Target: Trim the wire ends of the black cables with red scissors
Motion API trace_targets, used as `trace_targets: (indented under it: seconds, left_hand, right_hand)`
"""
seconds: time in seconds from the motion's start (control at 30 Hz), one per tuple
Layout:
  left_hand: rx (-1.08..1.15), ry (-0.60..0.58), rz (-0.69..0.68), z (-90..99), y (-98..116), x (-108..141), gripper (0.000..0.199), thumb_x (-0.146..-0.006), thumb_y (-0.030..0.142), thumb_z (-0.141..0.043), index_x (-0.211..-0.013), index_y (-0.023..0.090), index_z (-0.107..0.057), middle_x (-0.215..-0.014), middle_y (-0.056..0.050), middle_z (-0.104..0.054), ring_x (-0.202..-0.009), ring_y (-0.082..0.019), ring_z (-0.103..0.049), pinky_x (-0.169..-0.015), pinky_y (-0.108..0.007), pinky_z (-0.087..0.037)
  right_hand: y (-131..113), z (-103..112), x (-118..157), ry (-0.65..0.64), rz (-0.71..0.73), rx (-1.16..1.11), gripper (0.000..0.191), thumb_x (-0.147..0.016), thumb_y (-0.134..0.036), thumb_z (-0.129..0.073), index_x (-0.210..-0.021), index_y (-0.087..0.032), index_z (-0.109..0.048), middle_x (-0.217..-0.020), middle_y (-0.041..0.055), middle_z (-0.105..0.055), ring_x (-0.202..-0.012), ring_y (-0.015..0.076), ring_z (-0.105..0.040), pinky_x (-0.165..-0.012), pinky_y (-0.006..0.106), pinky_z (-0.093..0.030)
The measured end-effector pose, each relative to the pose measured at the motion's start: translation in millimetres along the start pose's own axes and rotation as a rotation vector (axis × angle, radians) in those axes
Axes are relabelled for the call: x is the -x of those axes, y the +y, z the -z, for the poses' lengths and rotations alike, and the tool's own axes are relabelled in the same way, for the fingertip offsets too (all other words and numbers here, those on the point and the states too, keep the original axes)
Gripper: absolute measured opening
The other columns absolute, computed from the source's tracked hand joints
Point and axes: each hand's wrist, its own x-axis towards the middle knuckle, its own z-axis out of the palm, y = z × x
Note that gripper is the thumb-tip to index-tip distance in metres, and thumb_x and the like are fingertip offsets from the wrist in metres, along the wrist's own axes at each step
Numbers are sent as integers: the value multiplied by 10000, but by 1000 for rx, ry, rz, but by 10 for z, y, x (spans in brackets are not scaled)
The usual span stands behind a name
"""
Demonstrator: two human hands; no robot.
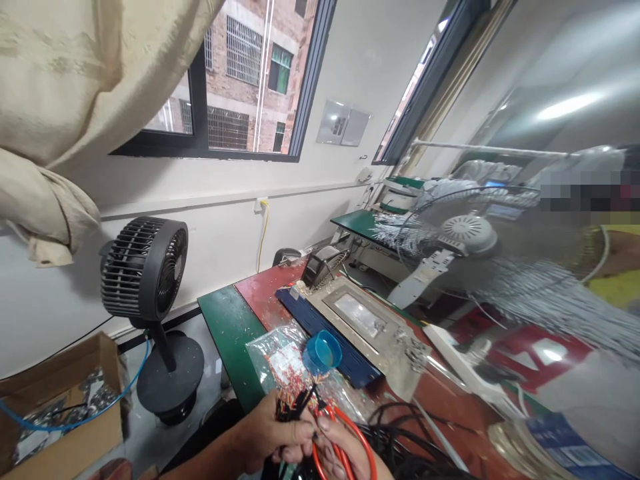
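My left hand (273,430) is closed around a bundle of short black cable ends (294,407) at the bottom centre. Beside it, touching at the fingertips, my right hand (345,441) is closed with red-handled scissors (369,448) in it; the loops curve round the fingers and the blades are mostly hidden. What the fingertips pinch between them is too small to make out. Just beyond the hands lie many small red and yellow wire pieces (287,379) on a clear plastic bag (257,347). A blue translucent round container (323,352) stands on the bag.
More black cables (405,427) lie right of my hands on the red-green table (227,327). Behind are a blue strip (320,333), a beige panel device (367,320) and a small fan (324,265). A floor fan (145,270), cardboard box (95,427) and large fan (467,233) surround the table.
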Motion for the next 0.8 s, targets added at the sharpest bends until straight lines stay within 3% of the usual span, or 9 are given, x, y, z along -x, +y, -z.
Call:
trace_targets:
  seconds: [0.23, 0.6, 0.8]
  left_hand:
    - [-104, 170, -7, -24, -5, -30, 407, -655, 530, -616, -609, 129, -565, -374, 57, -403, -303, -31, -291, -306, -190, -139]
    - [-18, 168, -11, 6, -91, -59, 407, -666, 525, -607, -612, 124, -567, -369, 50, -422, -287, -30, -290, -296, -188, -132]
    - [4, 156, -17, -31, -58, -42, 411, -664, 531, -611, -603, 128, -555, -362, 53, -413, -280, -27, -268, -298, -193, -122]
  right_hand:
    - [18, -38, -53, 16, 214, 112, 462, -725, -577, -594, -557, -166, -467, -399, -76, -400, -312, 11, -289, -324, 152, -172]
    - [45, -24, -100, -26, 218, 231, 523, -685, -663, -563, -535, -165, -509, -353, -71, -393, -285, 25, -276, -303, 172, -158]
    - [41, -36, -61, -18, 199, 191, 458, -738, -580, -578, -563, -158, -537, -389, -66, -397, -301, 23, -274, -308, 169, -158]
